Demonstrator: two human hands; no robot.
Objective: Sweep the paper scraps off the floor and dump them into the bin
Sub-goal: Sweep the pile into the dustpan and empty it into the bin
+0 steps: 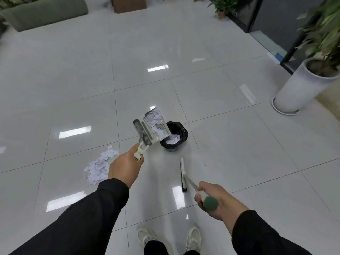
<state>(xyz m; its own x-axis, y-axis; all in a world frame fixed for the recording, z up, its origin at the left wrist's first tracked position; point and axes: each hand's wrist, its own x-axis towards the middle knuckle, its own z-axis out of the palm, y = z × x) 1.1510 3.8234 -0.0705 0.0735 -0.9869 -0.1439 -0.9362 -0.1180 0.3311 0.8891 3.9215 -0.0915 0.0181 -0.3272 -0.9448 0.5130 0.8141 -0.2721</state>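
While the fingers of the left hand (125,165) are being kept wrapped around the handle of the dustpan (150,128), the pan is being held raised and tilted just beyond those fingers, directly beside the rim of the bin (174,137). Paper scraps (155,117) are being carried in the pan, heaped toward its far edge. More scraps are being held inside the bin, which is lined with a black bag and is standing on the floor (230,144) beyond both hands. The fingers of the right hand (213,198) are being kept closed around the green-tipped handle of the broom (184,174), whose head is being rested on the floor just ahead of them. A pile of scraps (100,164) is lying on the tiles just to the left of the left fingers. Farther out to the right, a plant is being held in a tall white pot (298,89).
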